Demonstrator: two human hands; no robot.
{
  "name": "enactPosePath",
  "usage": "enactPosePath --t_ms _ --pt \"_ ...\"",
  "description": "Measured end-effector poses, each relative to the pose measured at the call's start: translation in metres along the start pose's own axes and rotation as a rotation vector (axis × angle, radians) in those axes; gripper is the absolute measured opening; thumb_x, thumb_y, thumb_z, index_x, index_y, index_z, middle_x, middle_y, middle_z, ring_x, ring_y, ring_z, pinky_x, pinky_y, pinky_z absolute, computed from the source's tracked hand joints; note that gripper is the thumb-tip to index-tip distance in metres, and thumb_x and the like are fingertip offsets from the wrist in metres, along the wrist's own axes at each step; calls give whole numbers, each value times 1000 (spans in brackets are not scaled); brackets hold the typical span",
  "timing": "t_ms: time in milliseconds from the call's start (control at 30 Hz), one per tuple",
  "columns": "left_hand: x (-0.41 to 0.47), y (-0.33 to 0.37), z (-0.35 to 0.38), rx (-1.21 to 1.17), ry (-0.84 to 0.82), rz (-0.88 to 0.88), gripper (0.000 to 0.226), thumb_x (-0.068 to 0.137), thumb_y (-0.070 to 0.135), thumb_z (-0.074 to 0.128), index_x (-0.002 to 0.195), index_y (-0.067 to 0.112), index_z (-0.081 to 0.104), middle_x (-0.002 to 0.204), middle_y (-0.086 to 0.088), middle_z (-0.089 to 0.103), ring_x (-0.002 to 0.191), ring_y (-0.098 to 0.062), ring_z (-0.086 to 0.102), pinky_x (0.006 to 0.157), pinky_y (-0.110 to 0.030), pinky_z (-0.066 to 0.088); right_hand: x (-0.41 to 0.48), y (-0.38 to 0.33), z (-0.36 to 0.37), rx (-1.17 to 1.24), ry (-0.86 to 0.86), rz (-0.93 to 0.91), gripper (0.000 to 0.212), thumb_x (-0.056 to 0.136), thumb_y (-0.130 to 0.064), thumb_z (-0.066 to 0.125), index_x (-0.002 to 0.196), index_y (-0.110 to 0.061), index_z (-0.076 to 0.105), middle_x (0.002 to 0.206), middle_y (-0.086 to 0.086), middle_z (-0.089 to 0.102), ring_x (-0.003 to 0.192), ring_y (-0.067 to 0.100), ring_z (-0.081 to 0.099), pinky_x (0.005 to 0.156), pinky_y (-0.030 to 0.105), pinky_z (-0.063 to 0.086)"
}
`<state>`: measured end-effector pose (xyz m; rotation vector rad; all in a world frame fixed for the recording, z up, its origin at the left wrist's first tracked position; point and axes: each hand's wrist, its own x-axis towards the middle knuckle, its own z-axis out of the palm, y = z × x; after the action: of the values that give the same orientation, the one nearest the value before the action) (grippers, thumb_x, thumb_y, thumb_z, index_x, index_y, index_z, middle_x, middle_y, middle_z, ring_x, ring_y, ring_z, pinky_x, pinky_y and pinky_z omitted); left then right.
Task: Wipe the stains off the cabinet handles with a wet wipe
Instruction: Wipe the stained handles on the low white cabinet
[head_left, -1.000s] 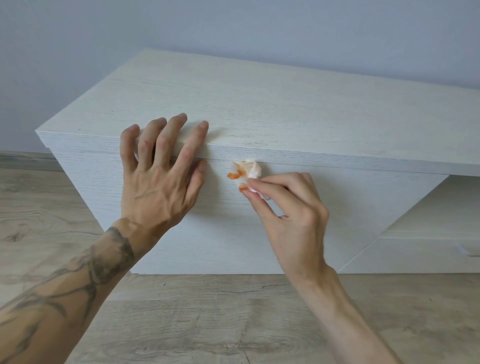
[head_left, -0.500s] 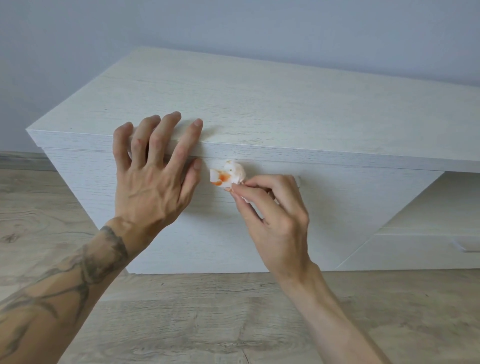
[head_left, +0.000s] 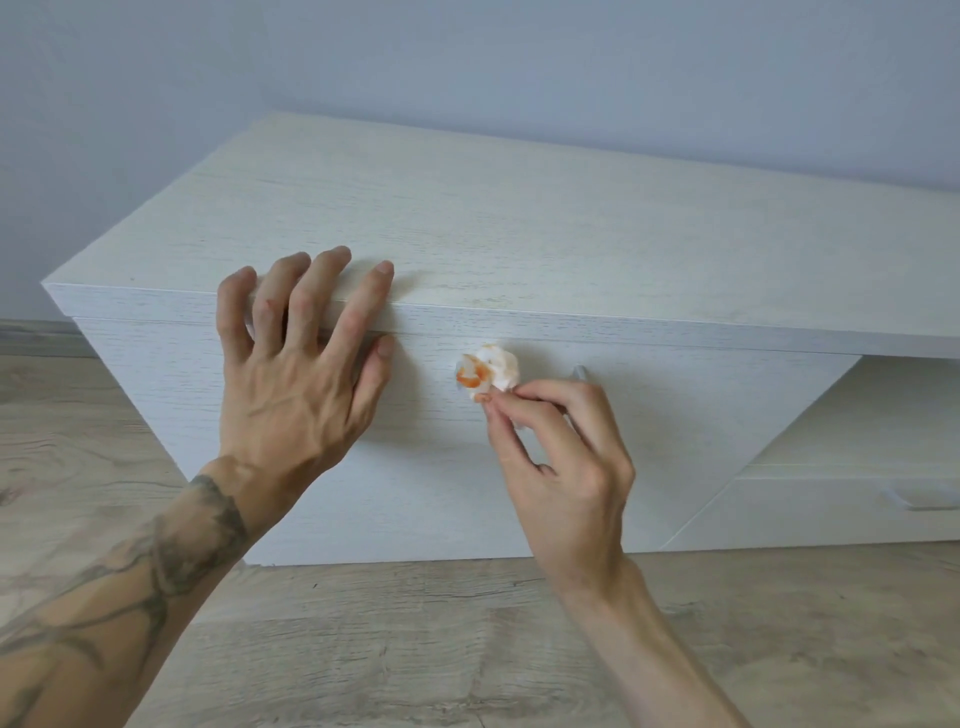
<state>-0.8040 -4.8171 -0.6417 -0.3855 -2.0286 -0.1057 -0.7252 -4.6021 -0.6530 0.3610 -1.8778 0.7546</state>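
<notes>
Whitewashed cabinet (head_left: 519, 234) edge under left hand (head_left: 291, 374).

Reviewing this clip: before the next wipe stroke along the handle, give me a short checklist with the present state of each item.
1. Wet wipe held in the right hand: ok, pinched by the fingertips.
2. Wipe has clean surface left: cannot tell; the visible side carries orange stain.
3. Left hand steadying the cabinet: ok, fingers over the top front edge.
4. Handle free of stains: cannot tell; only its right end shows past the hand.
5. Wipe in contact with the handle: cannot tell; the contact is hidden.
6. Second handle on the lower drawer: cannot tell whether it is stained.
</notes>
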Motion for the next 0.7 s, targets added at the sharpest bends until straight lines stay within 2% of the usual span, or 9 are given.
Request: enactPosePath --t_ms 200,367,567,700 --pt "-1 0 -1 11 0 3 50 110 36 46 157 18 43 152 -18 48 137 -39 40 119 -60 25 11 -9 15 -12 -29 -68 4 92 0 79 90 -2 82 89 10 71 77 27 68 70 34 55" --pt "0 1 -3 18 -22 -4 49 111 37 43 156 18 42 152 -17 47 137 -39 40 119 -61 25 0 4 -3 -15 37 36 5 93 -5 81 90 -2 82 91 11 70 79 24 70 71 35 57" --pt "0 1 -2 17 -16 -4 49 110 36 45 156 18 43 152 -18 48 137 -38 40 118 -61 26 8 -9 14 -1 -46 -46 3 92 -1 81 92 -3 82 90 9 70 75 27 67 69 37 55" --pt "0 0 -3 21 -24 -8 49 111 36 45 156 18 43 152 -18 49 137 -39 41 119 -61 26 0 13 -13 -17 24 49 4 92 -6 82 95 -2 83 95 11 71 81 24 71 75 36 59"
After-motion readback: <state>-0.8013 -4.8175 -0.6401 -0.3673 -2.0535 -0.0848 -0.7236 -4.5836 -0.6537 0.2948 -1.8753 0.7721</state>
